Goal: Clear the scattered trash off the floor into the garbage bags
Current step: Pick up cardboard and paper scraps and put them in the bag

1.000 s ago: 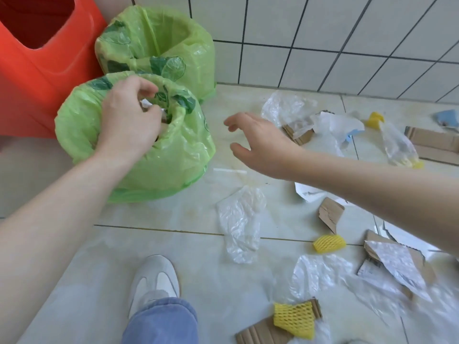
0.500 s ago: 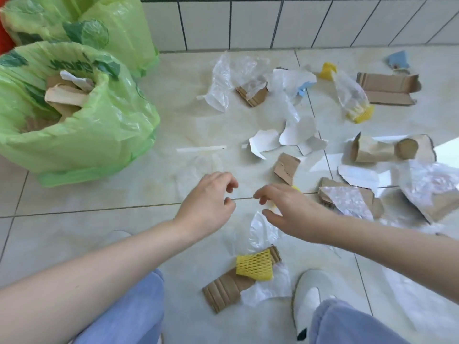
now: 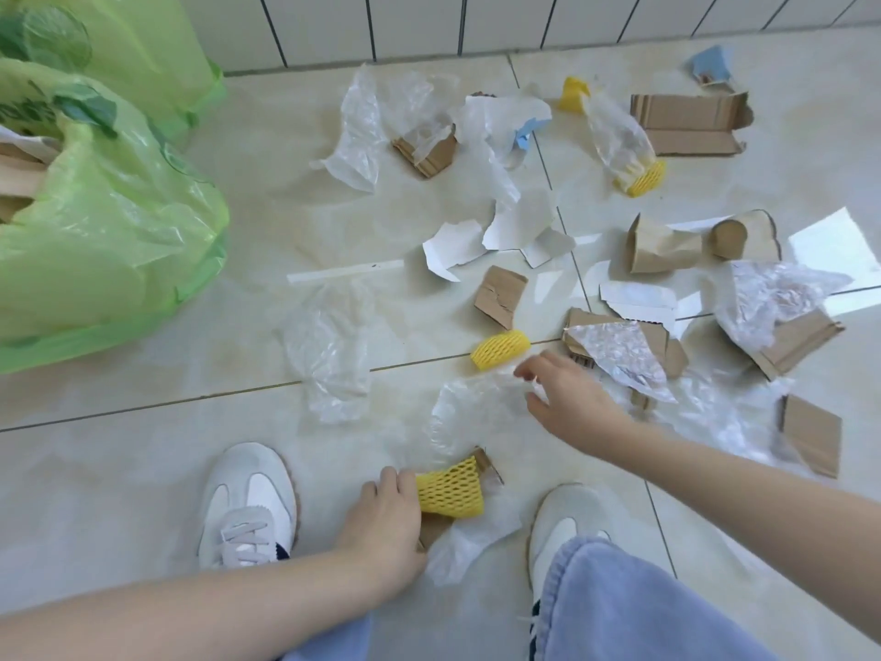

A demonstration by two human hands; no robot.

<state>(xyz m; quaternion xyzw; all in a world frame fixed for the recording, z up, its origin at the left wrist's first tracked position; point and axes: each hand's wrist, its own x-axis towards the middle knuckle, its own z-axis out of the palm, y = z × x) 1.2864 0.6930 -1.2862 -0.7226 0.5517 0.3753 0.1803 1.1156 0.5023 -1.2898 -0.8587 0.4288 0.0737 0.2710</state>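
Two green garbage bags stand at the left: the near bag [image 3: 124, 240] holds cardboard and paper, and the far bag [image 3: 143, 35] is behind it by the wall. My left hand [image 3: 386, 522] is low between my shoes, its fingers curled over a cardboard strip [image 3: 431, 527] that has a yellow foam net [image 3: 450, 489] lying on it. My right hand [image 3: 567, 398] reaches over the edge of a clear plastic sheet [image 3: 469, 412], with fingers loosely spread and thumb apart. A second yellow foam net [image 3: 500, 349] lies just beyond its fingertips.
Trash covers the tiled floor to the right: cardboard pieces [image 3: 686, 124], torn white paper [image 3: 453, 248], crumpled clear plastic [image 3: 329, 345], a brown paper cup [image 3: 662, 248] and blue scraps [image 3: 712, 64]. My white shoes [image 3: 248, 503] stand either side of my left hand. A tiled wall [image 3: 429, 21] closes the back.
My left hand left the near bag, dropped toward my feet and closed on the cardboard strip. My right hand moved right to the plastic sheet. The view tilted down and right.
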